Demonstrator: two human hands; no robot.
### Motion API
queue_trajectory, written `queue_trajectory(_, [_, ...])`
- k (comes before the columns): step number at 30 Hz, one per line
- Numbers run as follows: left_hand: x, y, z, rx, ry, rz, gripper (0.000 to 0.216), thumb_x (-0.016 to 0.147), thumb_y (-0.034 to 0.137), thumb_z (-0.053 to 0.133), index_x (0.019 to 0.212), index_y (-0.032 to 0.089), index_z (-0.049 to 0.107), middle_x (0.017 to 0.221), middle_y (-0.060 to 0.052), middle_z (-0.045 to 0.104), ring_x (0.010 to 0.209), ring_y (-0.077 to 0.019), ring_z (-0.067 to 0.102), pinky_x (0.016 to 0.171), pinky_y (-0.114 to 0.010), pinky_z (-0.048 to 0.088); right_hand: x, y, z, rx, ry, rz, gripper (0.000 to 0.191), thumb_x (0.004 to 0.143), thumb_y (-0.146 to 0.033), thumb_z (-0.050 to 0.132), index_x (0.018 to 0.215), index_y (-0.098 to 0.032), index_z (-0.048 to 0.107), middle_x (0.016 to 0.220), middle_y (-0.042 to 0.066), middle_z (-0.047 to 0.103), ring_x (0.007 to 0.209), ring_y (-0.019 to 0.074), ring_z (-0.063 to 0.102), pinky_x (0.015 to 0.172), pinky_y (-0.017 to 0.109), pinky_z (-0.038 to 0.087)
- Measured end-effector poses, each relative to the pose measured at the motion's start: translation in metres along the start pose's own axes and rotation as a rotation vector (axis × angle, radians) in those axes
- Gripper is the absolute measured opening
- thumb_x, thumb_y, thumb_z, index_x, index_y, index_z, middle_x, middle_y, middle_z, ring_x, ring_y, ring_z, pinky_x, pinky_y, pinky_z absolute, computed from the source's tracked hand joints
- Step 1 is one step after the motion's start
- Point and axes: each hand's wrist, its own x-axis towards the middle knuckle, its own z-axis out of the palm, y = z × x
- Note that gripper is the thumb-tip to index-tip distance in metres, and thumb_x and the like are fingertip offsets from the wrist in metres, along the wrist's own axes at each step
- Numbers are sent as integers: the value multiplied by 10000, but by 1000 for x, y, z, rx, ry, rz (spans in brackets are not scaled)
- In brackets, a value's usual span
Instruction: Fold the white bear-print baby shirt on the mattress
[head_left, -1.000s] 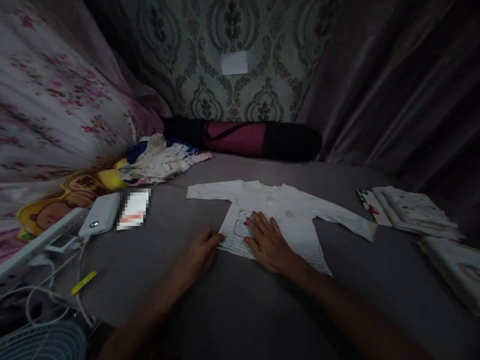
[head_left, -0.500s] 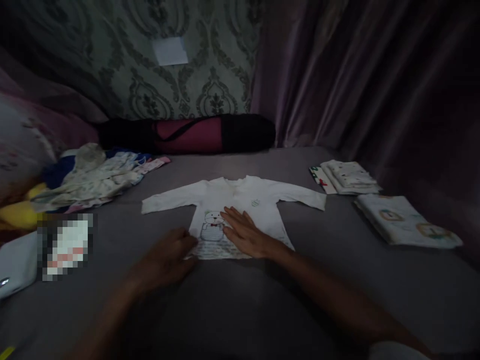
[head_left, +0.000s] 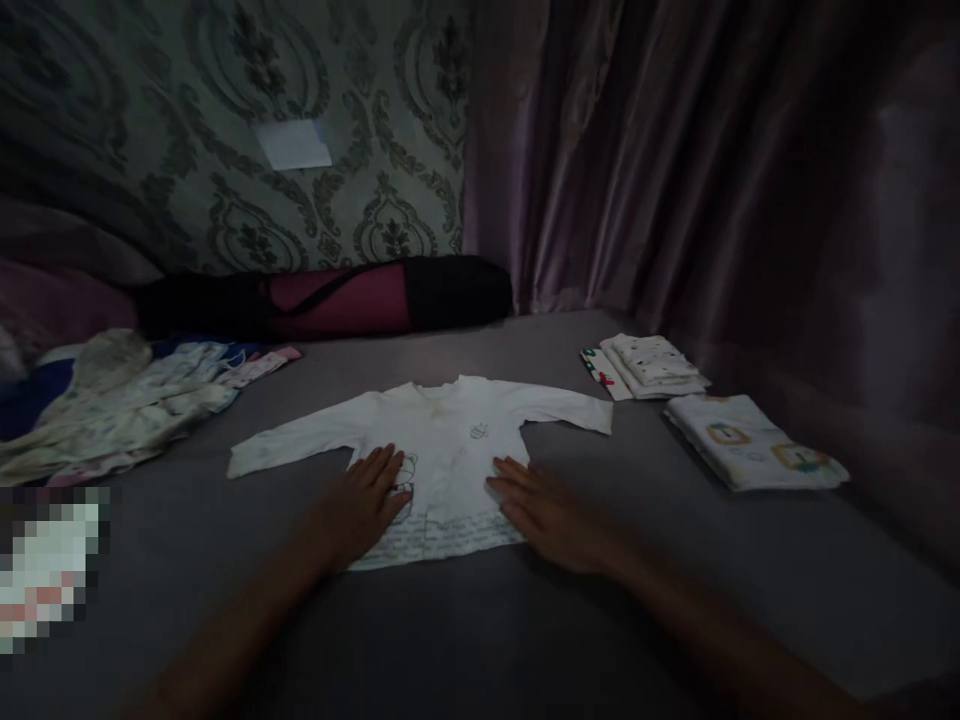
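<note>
A small white long-sleeved baby shirt (head_left: 442,440) lies spread flat on the grey bed surface (head_left: 480,620), sleeves stretched out to both sides. It has a small animal print low on its left half. My left hand (head_left: 360,505) rests flat on the shirt's lower left part, fingers stretched out over the print. My right hand (head_left: 544,510) lies flat at the shirt's lower right edge, fingers spread. Neither hand holds anything.
A heap of unfolded small clothes (head_left: 112,400) lies at the left. Folded pieces (head_left: 649,365) and a folded printed cloth (head_left: 754,455) sit at the right near the curtain (head_left: 712,180). A dark and maroon rolled bag (head_left: 330,300) lies along the patterned wall.
The view has swung to the right. My left hand moved from beside the hem onto the shirt's left half. My right hand slid from the middle to the right edge.
</note>
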Motion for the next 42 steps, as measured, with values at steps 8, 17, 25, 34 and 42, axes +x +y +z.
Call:
queue_trajectory(8, [89, 40, -34, -175, 51, 137, 323, 944, 302, 329, 939, 189, 632, 925, -85, 676, 929, -209, 626, 851, -334, 464, -1, 107, -74, -145, 511, 830, 417, 913, -349, 355, 995, -116, 690, 940, 146, 705, 871, 230, 641, 719, 285, 437])
queue_trajectory(17, [195, 94, 49, -388, 268, 179, 363, 937, 238, 318, 1190, 154, 564, 1231, -114, 609, 1170, -194, 544, 1037, -366, 419, 23, 139, -80, -188, 465, 912, 320, 820, -396, 521, 850, -122, 685, 832, 131, 685, 808, 218, 628, 658, 256, 408])
queue_trajectory(25, [189, 105, 56, -262, 220, 78, 521, 978, 361, 236, 1329, 55, 470, 1426, -167, 447, 1355, -222, 364, 1147, -375, 269, 59, 146, -85, 426, 881, 876, 333, 834, -335, 466, 1029, -91, 581, 734, 38, 627, 608, 149, 564, 516, 226, 425])
queue_trajectory(34, [189, 111, 48, -195, 32, 6, 725, 907, 645, 205, 1462, 188, 300, 1536, -106, 261, 1429, -291, 171, 1150, -528, 102, 46, 147, -102, -193, 634, 1004, 351, 930, -355, 385, 1090, -107, 574, 979, 182, 659, 967, 274, 618, 833, 363, 445])
queue_trajectory(42, [192, 110, 48, -167, -29, -20, 829, 856, 726, 170, 1470, 182, 284, 1552, -91, 215, 1437, -296, 134, 1153, -522, 74, 43, 153, -75, -462, 478, 960, 418, 983, -344, 288, 1126, -56, 554, 849, 244, 662, 868, 345, 666, 765, 463, 461])
